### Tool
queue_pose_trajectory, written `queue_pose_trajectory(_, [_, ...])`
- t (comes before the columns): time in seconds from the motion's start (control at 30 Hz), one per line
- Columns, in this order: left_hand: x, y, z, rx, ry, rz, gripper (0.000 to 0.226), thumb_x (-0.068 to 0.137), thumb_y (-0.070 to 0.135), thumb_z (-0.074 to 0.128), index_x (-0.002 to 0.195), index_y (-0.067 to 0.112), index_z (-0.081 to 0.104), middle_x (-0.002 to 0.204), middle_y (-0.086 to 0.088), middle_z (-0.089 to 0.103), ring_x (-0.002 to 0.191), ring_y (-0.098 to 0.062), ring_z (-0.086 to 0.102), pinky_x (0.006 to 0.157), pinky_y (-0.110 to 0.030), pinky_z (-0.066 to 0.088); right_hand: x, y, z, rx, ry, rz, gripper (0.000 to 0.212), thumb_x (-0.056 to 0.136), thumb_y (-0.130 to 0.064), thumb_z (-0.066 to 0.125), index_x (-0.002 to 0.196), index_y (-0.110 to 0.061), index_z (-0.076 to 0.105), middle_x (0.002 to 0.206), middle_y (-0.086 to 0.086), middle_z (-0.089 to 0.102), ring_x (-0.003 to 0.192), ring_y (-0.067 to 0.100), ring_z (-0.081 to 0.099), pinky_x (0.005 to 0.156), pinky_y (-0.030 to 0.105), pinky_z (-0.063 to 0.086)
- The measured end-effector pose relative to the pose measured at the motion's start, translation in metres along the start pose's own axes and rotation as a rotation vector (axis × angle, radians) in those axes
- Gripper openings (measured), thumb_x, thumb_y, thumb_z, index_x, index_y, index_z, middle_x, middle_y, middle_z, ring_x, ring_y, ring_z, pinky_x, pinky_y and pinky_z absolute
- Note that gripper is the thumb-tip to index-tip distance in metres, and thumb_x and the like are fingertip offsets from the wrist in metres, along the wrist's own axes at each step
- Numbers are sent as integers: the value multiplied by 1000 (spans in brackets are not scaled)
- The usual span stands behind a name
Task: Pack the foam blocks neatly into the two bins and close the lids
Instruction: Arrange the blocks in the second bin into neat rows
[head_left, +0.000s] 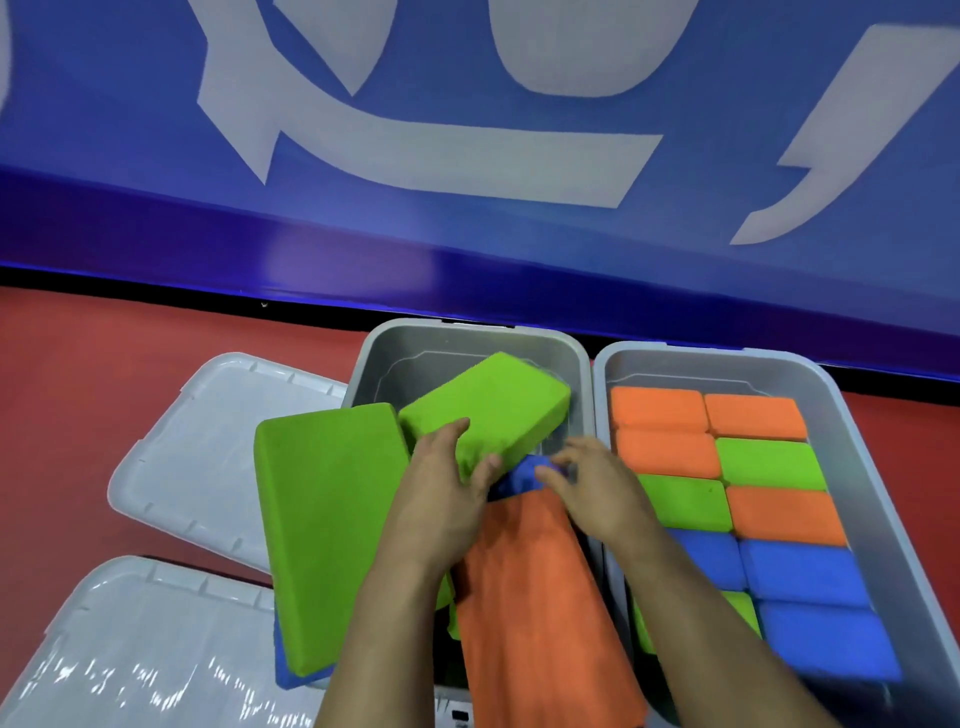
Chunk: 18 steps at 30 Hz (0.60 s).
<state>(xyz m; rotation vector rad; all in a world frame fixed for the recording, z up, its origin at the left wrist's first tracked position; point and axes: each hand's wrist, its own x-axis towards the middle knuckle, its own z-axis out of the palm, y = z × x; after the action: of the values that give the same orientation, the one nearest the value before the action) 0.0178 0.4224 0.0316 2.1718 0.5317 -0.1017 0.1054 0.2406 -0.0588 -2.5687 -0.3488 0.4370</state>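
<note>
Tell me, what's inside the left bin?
The left bin holds loose, tilted blocks: a green block under the left hand, an orange block and a blue block. Its floor beneath them is mostly hidden.

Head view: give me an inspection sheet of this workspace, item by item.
Surface: red floor.
Job's things: right bin packed with neat rows of orange, green and blue blocks; left bin holds loose, tilted blocks; a large green block leans over its left rim; both lids lie off, on the floor to the left.
Clutter: nothing seen.
Hands: left hand grips the tilted green block; right hand reaches toward a blue block, fingers curled, contact unclear.
Cables: nothing seen.
Surroundings: blue banner with pale lettering behind the bins.
</note>
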Motion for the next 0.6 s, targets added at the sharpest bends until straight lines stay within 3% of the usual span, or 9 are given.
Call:
queue_pose_trajectory(0.13, [8,-9,-8,-7,99,-143,56,99,39,62,147,14,49,147,-11,54,134,-25,53,110,-33,41,6,1,18,127,7,145,50,90,-50,69,126,-16,69,127,3,67,117,20,63,102,33,48])
queue_pose_trajectory(0.27, [7,-9,-12,-25,151,-196,54,99,39,61,145,11,51,146,-11,56,134,-25,53,108,-34,41,42,-12,14,240,43,134,55,86,-50,74,128,-16,65,131,6,66,120,23,61,103,35,47])
queue_pose_trajectory(0.47, [6,-7,-14,-63,154,-258,54,99,40,62,144,13,52,146,-12,56,132,-28,55,107,-37,44,106,-29,15,-34,-106,-43,71,87,-56,70,146,-24,47,149,-1,44,134,25,49,108,45,44])
queue_pose_trajectory(0.6, [9,-9,-18,-86,183,-292,54,99,42,61,145,14,52,144,-12,57,130,-27,56,106,-36,45,147,-57,33,-198,-242,-218,76,91,-53,67,155,-28,35,163,-1,29,146,29,33,117,43,34])
